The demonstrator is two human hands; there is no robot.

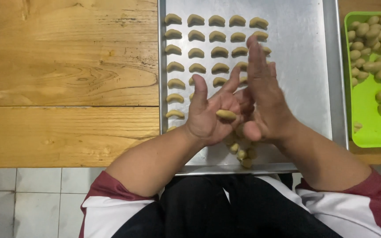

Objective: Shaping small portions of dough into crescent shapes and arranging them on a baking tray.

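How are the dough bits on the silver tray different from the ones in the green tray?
The dough pieces on the metal tray are bent into crescents, while the lumps in the green tray are plain rounded ovals. The crescents lie in neat rows, apart from each other; the lumps sit heaped together, touching. Both are the same pale tan dough. One more piece lies in the left hand, beside the right hand.

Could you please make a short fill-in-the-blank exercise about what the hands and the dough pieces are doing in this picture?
1. The left hand holds a small piece of dough on its open ____.
2. The crescent-shaped pieces lie in rows on a metal ____.
3. The unshaped lumps wait in a ____ container.
4. The right hand stands edge-up ____ the left hand.

Missing words: palm; tray; green; beside
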